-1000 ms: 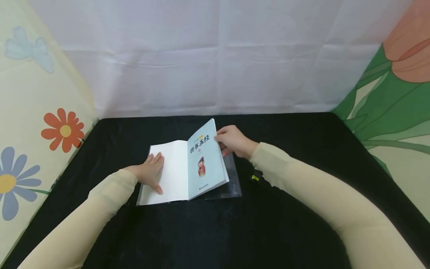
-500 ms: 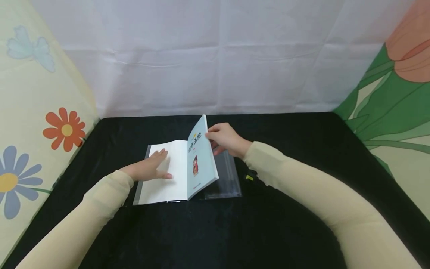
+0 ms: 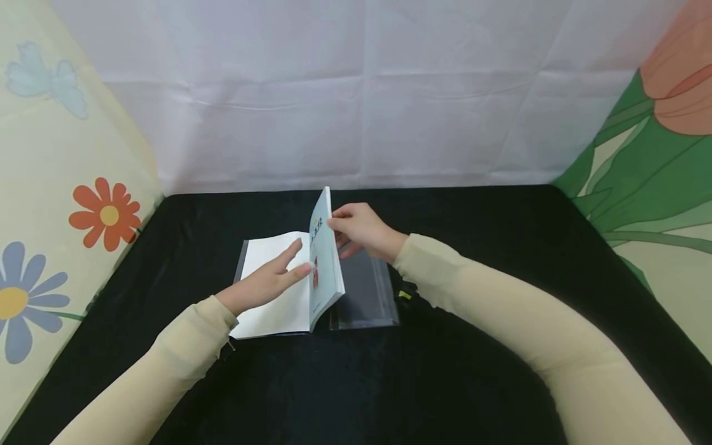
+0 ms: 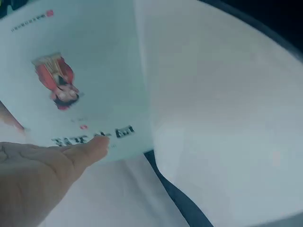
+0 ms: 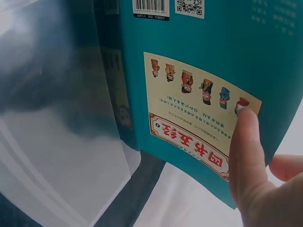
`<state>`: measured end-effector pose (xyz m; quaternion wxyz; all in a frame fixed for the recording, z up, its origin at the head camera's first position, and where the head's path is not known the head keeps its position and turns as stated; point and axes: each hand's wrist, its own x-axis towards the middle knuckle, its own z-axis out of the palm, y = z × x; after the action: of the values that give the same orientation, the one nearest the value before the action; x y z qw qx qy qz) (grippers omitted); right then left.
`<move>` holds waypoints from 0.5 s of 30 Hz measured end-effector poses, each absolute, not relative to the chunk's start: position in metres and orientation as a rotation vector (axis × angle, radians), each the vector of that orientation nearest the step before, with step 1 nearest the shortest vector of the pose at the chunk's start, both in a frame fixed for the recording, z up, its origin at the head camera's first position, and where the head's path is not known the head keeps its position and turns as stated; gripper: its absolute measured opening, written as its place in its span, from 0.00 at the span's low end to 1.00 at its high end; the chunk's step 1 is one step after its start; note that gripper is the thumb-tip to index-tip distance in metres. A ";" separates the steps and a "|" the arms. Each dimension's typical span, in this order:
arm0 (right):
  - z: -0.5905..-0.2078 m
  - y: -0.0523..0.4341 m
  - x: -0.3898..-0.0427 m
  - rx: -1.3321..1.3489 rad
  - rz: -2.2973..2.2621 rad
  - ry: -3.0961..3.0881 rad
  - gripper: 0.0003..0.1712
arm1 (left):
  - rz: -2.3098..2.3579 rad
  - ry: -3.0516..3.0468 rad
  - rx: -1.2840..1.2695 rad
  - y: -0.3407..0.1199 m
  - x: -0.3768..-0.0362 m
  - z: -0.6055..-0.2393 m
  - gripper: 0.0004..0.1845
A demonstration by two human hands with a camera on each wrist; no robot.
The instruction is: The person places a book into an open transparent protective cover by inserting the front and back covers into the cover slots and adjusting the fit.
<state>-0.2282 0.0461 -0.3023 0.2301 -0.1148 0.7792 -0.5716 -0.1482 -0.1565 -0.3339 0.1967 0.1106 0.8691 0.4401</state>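
Black cloth covers the table [image 3: 473, 371] we work on, and the book [image 3: 325, 259] lies open at its middle, spine running near to far. Our right hand [image 3: 360, 232] pinches the far edge of the book's main block and holds it almost on edge, teal back cover [image 5: 203, 94] facing right, pale front [image 4: 71, 85] facing left. Our left hand [image 3: 267, 281] lies to the left of that raised block, fingers straight and loose, tips touching its left face while the palm hovers over the white inner cover [image 3: 272, 296] spread flat on the table. So the raised part stands between our two hands, the right one behind it at the far top, the left one in front and nearer to us. A clear plastic sleeve [image 3: 364, 290] lies flat under and to the right of the book, its right flap holding nothing; the white cover seems to rest on its left half, though we cannot tell whether it is tucked inside
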 end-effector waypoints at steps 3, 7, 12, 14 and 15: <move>-0.301 0.044 -0.227 -0.323 -1.579 2.130 0.20 | 1.318 2.380 0.342 -0.150 -0.145 -0.331 0.47; -0.300 0.042 -0.226 -0.330 -1.575 2.116 0.20 | 1.396 2.330 0.302 -0.143 -0.142 -0.326 0.46; -0.300 0.039 -0.227 -0.321 -1.578 2.109 0.18 | 1.503 2.307 0.288 -0.134 -0.140 -0.321 0.43; -0.300 0.037 -0.227 -0.320 -1.581 2.105 0.18 | 1.545 2.320 0.300 -0.131 -0.140 -0.320 0.43; -0.300 0.036 -0.227 -0.323 -1.580 2.104 0.18 | 1.569 2.322 0.304 -0.130 -0.140 -0.320 0.42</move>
<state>-0.2267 0.0364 -0.2999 0.2430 -0.1184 0.7699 -0.5781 -0.1399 -0.1301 -0.3200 0.1607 0.1066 0.8130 0.5494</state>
